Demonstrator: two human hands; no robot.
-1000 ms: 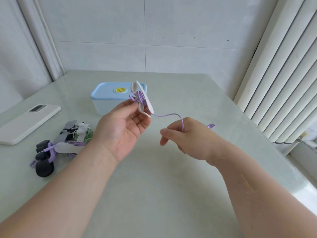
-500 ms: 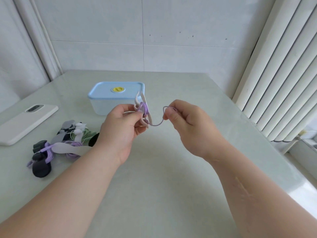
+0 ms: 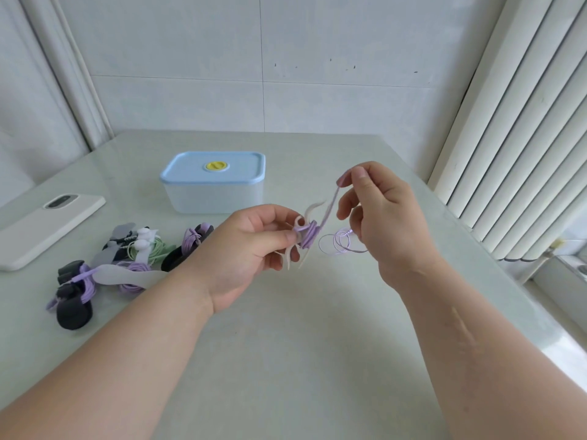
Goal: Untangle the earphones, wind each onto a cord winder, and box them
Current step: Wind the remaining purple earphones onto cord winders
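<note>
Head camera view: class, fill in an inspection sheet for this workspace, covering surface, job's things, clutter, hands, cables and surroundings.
Surface: pale glossy table.
Job's things: white cord winder, partly wound; blue-lidded box, lid on; earphone pile on the table's left.
Clutter: white phone, camera side up, far left.
Hands: left hand grips the cord winder; right hand pinches the purple cord above it.
Cables: purple cord runs straight from winder to right hand; loose loops beside that hand.
Surroundings: tiled wall behind; white vertical slats at right.
</note>
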